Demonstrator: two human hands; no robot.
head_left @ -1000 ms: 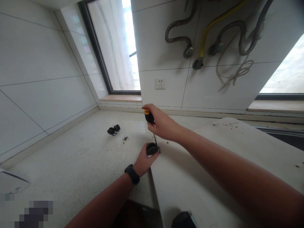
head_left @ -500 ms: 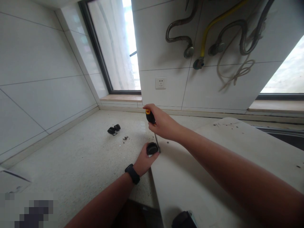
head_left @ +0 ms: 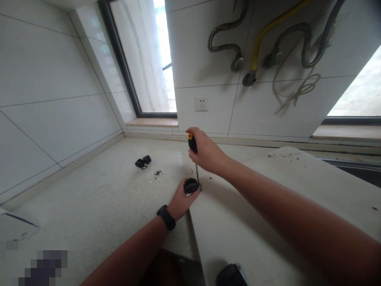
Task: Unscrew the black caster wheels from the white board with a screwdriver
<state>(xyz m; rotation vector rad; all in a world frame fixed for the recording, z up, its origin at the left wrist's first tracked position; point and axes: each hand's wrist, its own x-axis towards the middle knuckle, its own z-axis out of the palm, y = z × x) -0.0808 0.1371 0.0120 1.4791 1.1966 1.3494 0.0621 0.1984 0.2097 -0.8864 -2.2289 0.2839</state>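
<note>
My right hand is closed around the black-and-yellow handle of a screwdriver, thumb side up. The shaft points down, nearly upright, and its tip meets the metal plate of a black caster at the corner of a white board. My left hand, wearing a black watch, grips that caster from the left with its fingers round the wheel. The screw under the tip is too small to make out. Another black caster sits on the board near the bottom of the view.
On the speckled counter lie loose black casters and a small pile of screws. A wall socket, metal hoses and a yellow pipe are on the tiled wall. A dark-framed window stands behind.
My right hand has shifted slightly right and up, bringing the screwdriver closer to upright. My left hand and the caster stay where they were.
</note>
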